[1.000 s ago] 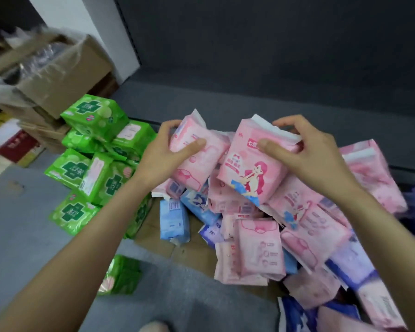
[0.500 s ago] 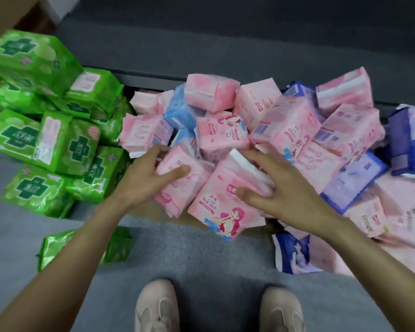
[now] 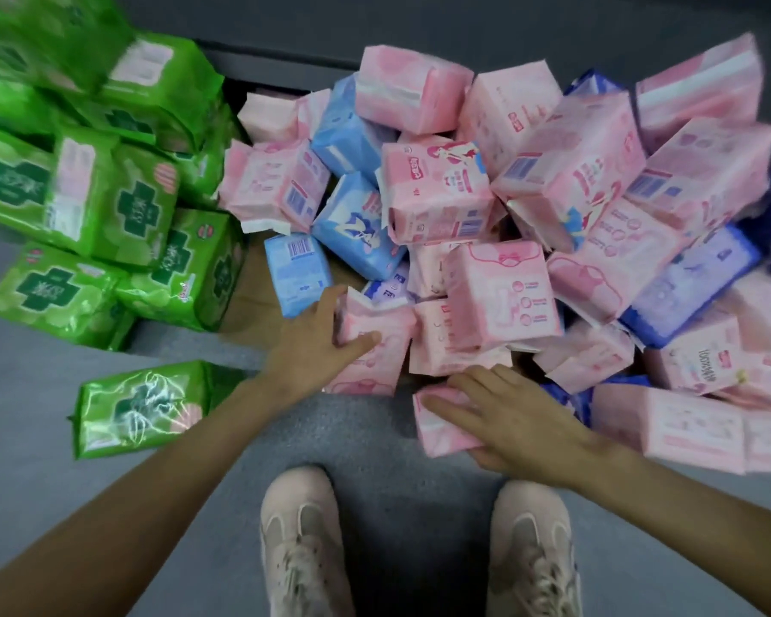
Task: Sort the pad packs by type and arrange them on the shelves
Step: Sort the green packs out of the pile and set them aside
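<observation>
A heap of pink pad packs lies on the floor in front of me, mixed with light blue packs and purple-blue packs. My left hand grips a pink pack at the near edge of the heap, thumb on top. My right hand lies over another pink pack, low beside the heap, fingers wrapped round it. Green packs are stacked at the left, and one green pack lies apart on the carpet.
My two pale shoes stand on the grey carpet just below the hands. A strip of brown cardboard shows under the heap. A dark shelf edge runs along the top behind the packs.
The view tilted down from the shelf to the floor. Both hands lowered their pink packs from chest height to the near edge of the heap; the right one now sits on the carpet.
</observation>
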Available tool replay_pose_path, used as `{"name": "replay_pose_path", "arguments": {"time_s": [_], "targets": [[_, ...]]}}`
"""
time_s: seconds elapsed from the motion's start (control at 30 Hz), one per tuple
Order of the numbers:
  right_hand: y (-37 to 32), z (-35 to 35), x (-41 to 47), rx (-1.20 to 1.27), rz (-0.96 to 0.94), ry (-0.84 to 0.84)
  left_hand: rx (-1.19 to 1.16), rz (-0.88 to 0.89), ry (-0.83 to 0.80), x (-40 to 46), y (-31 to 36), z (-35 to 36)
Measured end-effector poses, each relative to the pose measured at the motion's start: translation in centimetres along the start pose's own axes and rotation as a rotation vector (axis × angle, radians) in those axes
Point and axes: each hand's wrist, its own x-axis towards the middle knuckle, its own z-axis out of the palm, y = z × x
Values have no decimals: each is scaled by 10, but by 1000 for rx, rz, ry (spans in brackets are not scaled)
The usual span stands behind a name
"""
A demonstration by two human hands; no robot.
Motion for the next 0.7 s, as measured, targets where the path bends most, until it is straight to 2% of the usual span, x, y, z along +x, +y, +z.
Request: {"name": "replay_pose_path", "arguments": {"time_s": [0.07, 0.17, 0.2, 0.3, 0.37, 0.43, 0.53, 0.6, 0.7], "targets": [[12, 6, -14, -1, 76, -23, -132, -22, -36, 7, 5, 7], [27, 13, -33, 22, 198, -49, -139, -64, -91, 16, 8, 11], [30, 15, -39, 27, 229, -46, -79, -70, -127, 18, 9, 12], [32, 18, -50, 31, 287, -4, 297, -37, -211, 21, 14, 12], [31, 18, -53, 27, 291, 36, 422, -9, -221, 23, 13, 12], [29, 14, -51, 15, 281, 99, 501, 43, -159, 24, 10, 9], [27, -1, -46, -20, 248, 195, 566, 246, 81, 21, 6, -1], [25, -17, -39, -25, 212, 235, 546, 384, 204, 14, 3, -8], [21, -43, -22, 23, 146, 285, 436, 469, 250, 6, -5, -21]]}}
